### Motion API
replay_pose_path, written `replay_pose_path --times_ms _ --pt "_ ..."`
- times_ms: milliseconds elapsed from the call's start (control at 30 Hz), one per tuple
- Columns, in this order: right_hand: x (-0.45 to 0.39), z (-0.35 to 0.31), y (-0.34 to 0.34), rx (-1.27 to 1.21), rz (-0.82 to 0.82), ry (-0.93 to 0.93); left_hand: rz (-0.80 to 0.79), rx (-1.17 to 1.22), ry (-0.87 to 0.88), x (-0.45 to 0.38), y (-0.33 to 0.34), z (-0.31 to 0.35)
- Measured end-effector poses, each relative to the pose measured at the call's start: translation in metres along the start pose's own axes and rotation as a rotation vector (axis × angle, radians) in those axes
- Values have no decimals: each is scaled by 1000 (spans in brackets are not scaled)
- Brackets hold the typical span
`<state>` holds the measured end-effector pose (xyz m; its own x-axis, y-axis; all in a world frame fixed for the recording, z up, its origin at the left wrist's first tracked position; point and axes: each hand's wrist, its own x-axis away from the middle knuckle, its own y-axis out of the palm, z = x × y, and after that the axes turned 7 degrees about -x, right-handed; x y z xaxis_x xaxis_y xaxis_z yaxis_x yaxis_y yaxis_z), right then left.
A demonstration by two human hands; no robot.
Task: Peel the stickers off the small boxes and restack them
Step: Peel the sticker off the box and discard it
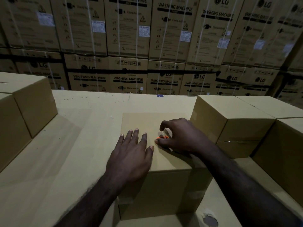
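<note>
A small plain cardboard box [147, 122] stands in front of me on a big flat cardboard surface [78, 145]. My left hand [131, 153] lies flat on the box's top with fingers spread, pressing it down. My right hand [178, 136] is curled over the top's right part, its fingertips pinching a small white and orange sticker [162, 136]. The sticker is mostly hidden by the fingers, and I cannot tell how much of it still clings to the box.
Small boxes are stacked at the right [229, 118] and at the left [31, 102]. A wall of large washing machine cartons [131, 30] rises behind. A torn patch [210, 219] marks the surface near the bottom right.
</note>
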<state>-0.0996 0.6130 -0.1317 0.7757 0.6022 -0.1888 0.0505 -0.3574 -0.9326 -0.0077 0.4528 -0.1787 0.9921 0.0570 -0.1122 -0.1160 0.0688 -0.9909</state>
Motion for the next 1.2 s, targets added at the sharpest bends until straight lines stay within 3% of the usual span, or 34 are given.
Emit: replay_pose_path --times_ms 167,367,600,1200 --pt "-5 -2 -8 34 -47 -25 4 1 1 0 0 1" --pt "-5 0 -2 121 13 -103 13 -3 -1 0 3 0" --pt "-7 3 -5 29 -64 -64 1 -14 2 -1 1 0" --pt "-5 -1 -1 90 8 -90 -2 -6 2 0 1 1"
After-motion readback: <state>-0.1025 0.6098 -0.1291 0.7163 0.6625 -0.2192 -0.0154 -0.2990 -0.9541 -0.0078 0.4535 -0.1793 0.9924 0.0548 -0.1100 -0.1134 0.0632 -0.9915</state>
